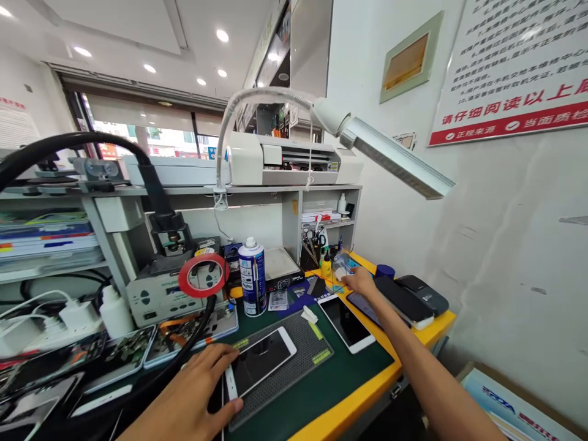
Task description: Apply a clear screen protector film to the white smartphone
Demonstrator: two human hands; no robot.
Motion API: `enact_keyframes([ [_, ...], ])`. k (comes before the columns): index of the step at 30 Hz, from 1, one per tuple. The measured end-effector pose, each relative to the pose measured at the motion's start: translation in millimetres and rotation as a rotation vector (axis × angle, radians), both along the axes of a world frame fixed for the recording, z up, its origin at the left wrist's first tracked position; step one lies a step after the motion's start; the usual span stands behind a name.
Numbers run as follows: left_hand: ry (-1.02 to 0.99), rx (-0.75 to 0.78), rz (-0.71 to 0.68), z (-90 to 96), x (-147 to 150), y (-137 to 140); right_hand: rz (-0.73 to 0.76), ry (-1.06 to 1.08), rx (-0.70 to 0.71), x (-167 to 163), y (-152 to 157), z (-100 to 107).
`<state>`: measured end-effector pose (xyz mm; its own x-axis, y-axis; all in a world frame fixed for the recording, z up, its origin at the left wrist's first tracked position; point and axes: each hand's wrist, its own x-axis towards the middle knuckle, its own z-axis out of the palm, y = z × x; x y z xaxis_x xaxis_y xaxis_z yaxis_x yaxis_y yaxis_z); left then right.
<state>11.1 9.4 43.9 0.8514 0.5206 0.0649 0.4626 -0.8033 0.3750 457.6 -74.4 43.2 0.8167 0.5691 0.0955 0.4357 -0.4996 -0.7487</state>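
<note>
A white-framed smartphone (263, 361) with a dark screen lies face up on a grey perforated mat (294, 373). My left hand (202, 386) grips its near-left end, with the thumb on the lower edge and the fingers on the upper edge. At the back right of the bench, my right hand (361, 283) reaches out with its fingers drawn together. Those fingertips are beside a clear plastic bag (342, 262) and small whitish items; whatever they pinch is too small to make out. A crumpled white wipe (309, 314) rests on the mat's far edge.
A white tablet (346, 324) lies right of the mat, near dark cases (404, 300). Behind stand a blue spray can (252, 275), red tape roll (203, 275) and yellow bottle (326, 266). Opened devices (124, 355) crowd the left. A lamp (395, 150) hangs overhead.
</note>
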Motion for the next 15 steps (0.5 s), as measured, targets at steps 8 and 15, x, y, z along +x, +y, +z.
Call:
enact_keyframes([
  [8,0.032,0.017,0.0,-5.6,0.5,3.3,0.004,0.391,0.236,0.8,-14.6,1.5],
  [15,0.061,0.048,0.035,-15.7,-0.8,9.7,0.008,0.42,0.331,6.0,-21.0,8.3],
])
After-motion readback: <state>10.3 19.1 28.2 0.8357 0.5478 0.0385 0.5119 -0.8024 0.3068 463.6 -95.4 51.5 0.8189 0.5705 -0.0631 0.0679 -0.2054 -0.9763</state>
